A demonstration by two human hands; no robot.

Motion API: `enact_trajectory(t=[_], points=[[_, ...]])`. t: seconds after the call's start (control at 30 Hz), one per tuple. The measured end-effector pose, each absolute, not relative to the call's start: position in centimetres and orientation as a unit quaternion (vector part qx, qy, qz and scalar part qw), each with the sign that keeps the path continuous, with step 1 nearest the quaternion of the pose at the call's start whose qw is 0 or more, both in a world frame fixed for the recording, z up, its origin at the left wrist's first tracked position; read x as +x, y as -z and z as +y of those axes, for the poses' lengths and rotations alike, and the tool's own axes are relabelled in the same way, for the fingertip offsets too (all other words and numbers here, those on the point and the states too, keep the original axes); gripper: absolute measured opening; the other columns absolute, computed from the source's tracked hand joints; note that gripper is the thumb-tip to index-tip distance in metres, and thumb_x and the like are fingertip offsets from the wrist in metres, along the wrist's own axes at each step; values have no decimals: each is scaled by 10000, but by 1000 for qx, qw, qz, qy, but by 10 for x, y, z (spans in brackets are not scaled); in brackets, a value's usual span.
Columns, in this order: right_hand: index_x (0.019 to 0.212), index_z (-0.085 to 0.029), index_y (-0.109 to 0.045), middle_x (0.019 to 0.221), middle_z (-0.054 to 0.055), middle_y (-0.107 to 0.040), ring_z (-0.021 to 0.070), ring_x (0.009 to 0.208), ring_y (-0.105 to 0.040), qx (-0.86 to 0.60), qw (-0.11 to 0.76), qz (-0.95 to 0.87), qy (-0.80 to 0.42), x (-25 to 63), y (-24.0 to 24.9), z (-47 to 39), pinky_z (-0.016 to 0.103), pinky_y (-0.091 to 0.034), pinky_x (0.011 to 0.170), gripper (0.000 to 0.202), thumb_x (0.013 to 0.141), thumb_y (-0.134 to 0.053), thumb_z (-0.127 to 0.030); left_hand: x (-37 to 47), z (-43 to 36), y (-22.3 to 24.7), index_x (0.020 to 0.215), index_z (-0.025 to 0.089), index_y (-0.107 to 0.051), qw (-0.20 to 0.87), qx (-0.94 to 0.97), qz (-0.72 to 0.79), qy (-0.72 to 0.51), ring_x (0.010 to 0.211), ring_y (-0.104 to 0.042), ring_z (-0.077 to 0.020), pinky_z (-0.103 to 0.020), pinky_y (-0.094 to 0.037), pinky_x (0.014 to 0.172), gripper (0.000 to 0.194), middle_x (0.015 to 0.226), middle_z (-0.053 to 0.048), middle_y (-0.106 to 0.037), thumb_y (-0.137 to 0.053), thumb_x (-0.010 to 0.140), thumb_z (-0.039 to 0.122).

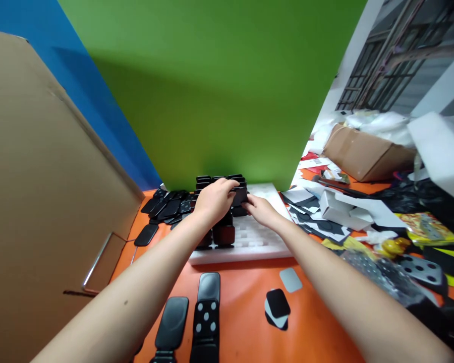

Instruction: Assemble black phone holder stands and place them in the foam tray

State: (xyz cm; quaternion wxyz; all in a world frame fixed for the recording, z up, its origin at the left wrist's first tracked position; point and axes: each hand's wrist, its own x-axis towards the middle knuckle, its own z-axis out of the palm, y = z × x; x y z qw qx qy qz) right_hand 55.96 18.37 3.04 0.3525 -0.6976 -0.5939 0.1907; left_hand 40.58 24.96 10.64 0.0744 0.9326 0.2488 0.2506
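Standing along the left edge of the frame, a cardboard sheet (41, 151) screens that side of the orange surface (245, 302), and a metal loop (98, 259) sits against its lower part. Next, left of centre, black pads (170, 207) lie heaped loosely, perhaps because they need no order. At bottom centre-left, a plain stand (172, 322) and a dotted stand (205, 317) lie unfolded, near the person, where they would be easy to reach. In mid-frame, black stacks (224, 234) stand in rows on the left part of a white foam tray (245, 254), whose moulded hollows probably keep them upright and apart. The left hand (215, 198) reaches over them, fingers half curled onto a black block (240, 195) at the centre of the frame; its thumb is hidden, so I cannot tell how firm that grip is. From the other side the right hand (263, 209) sets its nearly closed fingertips to the block's right edge, apparently to steady it between both hands; whether they pinch it cannot be told. Right of bottom centre, thin cards (278, 304) lie overlapped with a grey card (290, 280) just beside them. Farther right come scattered papers (318, 222) and, toward the upper right, a carton (366, 151), apparently pushed aside to leave working room.
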Motion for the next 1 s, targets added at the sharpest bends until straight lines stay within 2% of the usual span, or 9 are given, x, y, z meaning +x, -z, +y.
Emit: enact_trajectory(t=[0.17, 0.27, 0.4, 0.47, 0.53, 0.63, 0.7, 0.83, 1.0], points=[[871, -174, -639, 870, 58, -665, 194, 798, -592, -727, 321, -580, -179, 559, -12, 187, 265, -420, 708, 160, 782, -510, -201, 407, 241, -96, 951, 246, -651, 22, 958, 207, -195, 1089, -472, -297, -524, -280, 947, 223, 1079, -73, -608, -471, 819, 248], [961, -139, -624, 961, 109, -634, 228, 899, -568, -753, 318, -556, -152, 553, -14, 176, 304, -407, 789, 228, 765, -518, -189, 408, 233, -99, 1007, 256, -632, 17, 961, 211, -177, 1222, -331, -331, -606, -173, 975, 243, 1256, -82, -505, -515, 795, 240], [1199, -147, -469, 1141, 134, -531, 227, 997, -515, -772, 361, -512, -107, 528, -16, 124, 339, -375, 862, 385, 834, -421, -260, 371, 207, -109, 1145, 243, -543, 51, 948, 231, -212, 1243, -320, -259, -475, -231, 1020, 328, 1345, -60, -410, -489, 822, 253], [1106, -187, -530, 1036, 92, -585, 208, 896, -553, -760, 404, -490, -138, 508, -9, 83, 322, -411, 804, 320, 844, -408, -326, 331, 182, -107, 1130, 216, -545, 111, 932, 244, -243, 1145, -443, -197, -357, -336, 976, 296, 1232, -59, -519, -438, 857, 257], [986, -213, -573, 902, 54, -627, 192, 812, -580, -732, 408, -474, -272, 483, 6, 42, 300, -441, 732, 269, 837, -415, -372, 283, 148, -95, 1102, 239, -550, 179, 918, 281, -213, 1048, -521, -167, -311, -403, 907, 269, 1112, -28, -599, -406, 876, 257], [973, -217, -568, 853, 43, -643, 178, 718, -598, -678, 377, -430, -462, 445, 30, 0, 289, -465, 629, 285, 830, -410, -408, 213, 91, -60, 1064, 261, -559, 229, 894, 365, -124, 968, -562, -181, -318, -456, 831, 251, 1052, -29, -620, -393, 877, 274], [1060, -225, -542, 929, 51, -633, 179, 766, -599, -659, 360, -433, -498, 425, 39, -5, 298, -468, 662, 331, 833, -404, -424, 179, 55, -35, 1093, 285, -546, 241, 882, 399, -65, 1020, -541, -193, -343, -447, 875, 265, 1105, -23, -598, -405, 869, 292], [1193, -228, -474, 1141, 83, -531, 216, 1015, -523, -692, 328, -511, -390, 397, 37, 23, 339, -397, 849, 436, 816, -434, -443, 148, 6, 1, 1280, 324, -385, 221, 887, 406, 4, 1191, -410, -261, -475, -340, 999, 496, 1315, -29, -451, -512, 801, 314], [1017, -177, -544, 1107, 125, -497, 304, 976, -508, -714, 263, -551, -342, 371, 23, 51, 391, -388, 785, 512, 599, -678, -440, 140, -5, 13, 1282, 312, -391, 208, 896, 392, -16, 1184, -405, -261, -445, -362, 984, 531, 1282, -35, -484, -555, 777, 298]])
